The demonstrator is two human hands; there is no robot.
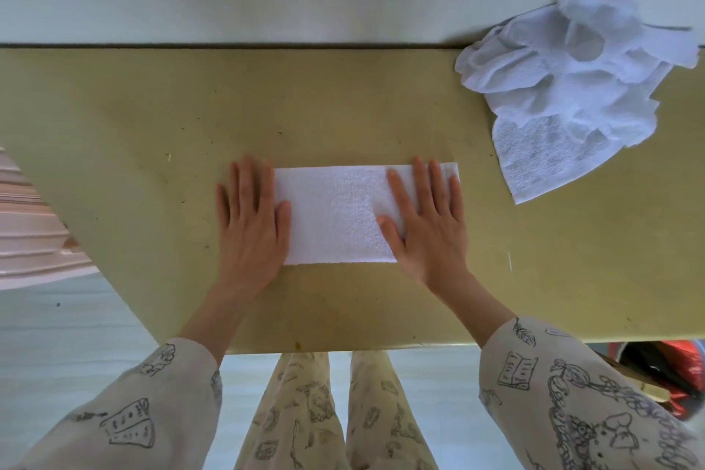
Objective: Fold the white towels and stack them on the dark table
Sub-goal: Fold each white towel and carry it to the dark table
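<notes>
Your folded towel (337,216) lies flat as a neat white rectangle near the middle of the olive-brown worktop (152,118), its long side running left to right in front of you. Your left hand (251,225) is spread flat with straight fingers at the towel's left end, the thumb and the thumb side of the palm lying on the cloth while the outer fingers rest on the bare worktop beside it. Your right hand (429,225) is likewise flat and open, fingers straight and slightly fanned, pressing down on the towel's right end; only a narrow strip of cloth shows past its little finger. Neither hand is curled round anything. Well apart from the folded piece, at the far right of the worktop, sits a crumpled heap of white towels (572,88), one flatter corner of it trailing toward you; how many pieces are in that heap is hard to say, as the folds run together. Your patterned sleeves (572,393) and trouser legs (339,412) show below the near edge, and something red and black (663,366) lies under the right end of the worktop.
</notes>
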